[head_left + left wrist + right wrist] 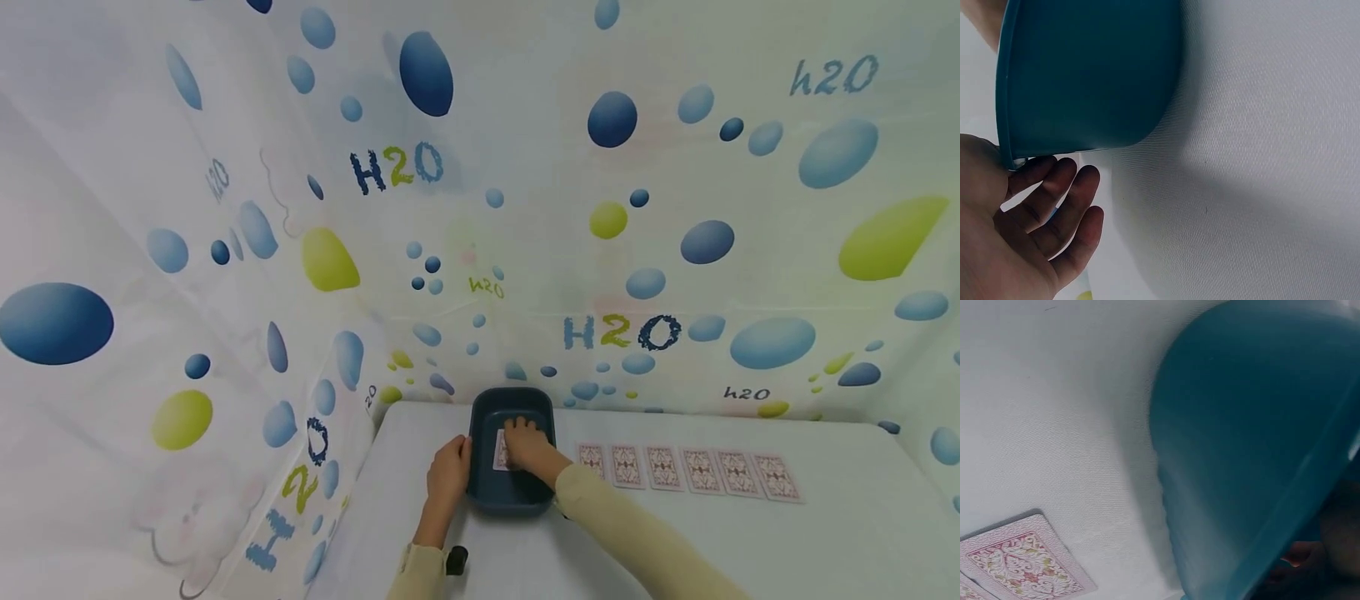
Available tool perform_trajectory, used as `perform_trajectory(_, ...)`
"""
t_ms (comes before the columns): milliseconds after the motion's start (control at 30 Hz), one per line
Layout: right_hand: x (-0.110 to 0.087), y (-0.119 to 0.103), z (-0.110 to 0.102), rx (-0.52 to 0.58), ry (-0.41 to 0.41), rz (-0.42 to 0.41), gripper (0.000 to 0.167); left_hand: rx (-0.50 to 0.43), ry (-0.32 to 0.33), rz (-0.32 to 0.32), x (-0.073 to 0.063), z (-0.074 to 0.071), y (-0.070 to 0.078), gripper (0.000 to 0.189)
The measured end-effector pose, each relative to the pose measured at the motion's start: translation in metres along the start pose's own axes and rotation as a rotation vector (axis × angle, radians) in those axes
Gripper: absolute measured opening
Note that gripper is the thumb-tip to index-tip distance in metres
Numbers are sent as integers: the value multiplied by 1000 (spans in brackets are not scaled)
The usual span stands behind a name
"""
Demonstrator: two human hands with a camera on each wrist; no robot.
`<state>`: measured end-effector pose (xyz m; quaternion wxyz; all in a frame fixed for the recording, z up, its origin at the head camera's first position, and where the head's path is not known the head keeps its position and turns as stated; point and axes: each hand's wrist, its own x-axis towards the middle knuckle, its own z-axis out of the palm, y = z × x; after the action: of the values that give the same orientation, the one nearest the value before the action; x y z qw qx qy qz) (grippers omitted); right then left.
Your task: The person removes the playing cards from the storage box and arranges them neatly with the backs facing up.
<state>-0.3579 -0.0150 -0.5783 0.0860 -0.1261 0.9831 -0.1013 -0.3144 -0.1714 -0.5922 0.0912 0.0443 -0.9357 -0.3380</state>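
Note:
A dark teal plastic basin [512, 506] stands on the white table. My left hand [448, 471] holds its left side at the rim. In the left wrist view, the curled fingers [1072, 206] of that hand are under the rim, while its thumb is out of sight. My right hand [527, 442] reaches over the right rim into the basin, its fingers on or just above a playing card [501, 450] that shows its patterned back. Whether those fingers pinch the card is hidden; the right wrist view shows mostly the basin's outer wall [1241, 425].
Several playing cards [664, 468] lie back up in a row on the white table [840, 467], right of the basin. A patterned curtain [525, 208] with coloured drops hangs behind and to the left. A small black object [456, 560] is by the left wrist.

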Motion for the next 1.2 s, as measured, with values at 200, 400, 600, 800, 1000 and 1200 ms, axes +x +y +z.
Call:
perform_trajectory(200,-1,7,-6,217,66,-42,53,0,-7,-8,0,0,2,32)
perform_trajectory(400,-5,21,-27,486,47,-129,23,2,-14,-5,-1,4,1,30)
perform_trajectory(600,-21,42,-58,703,-8,-236,19,7,0,4,-1,1,0,29)
perform_trajectory(800,-49,77,-77,848,-105,-213,22,6,-5,4,-1,0,-2,31)
perform_trajectory(1000,-69,117,-81,856,-113,-208,26,6,-16,7,-2,-1,-2,30)
perform_trajectory(1200,-82,160,-79,853,-100,-170,26,17,-19,15,-1,1,-2,32)
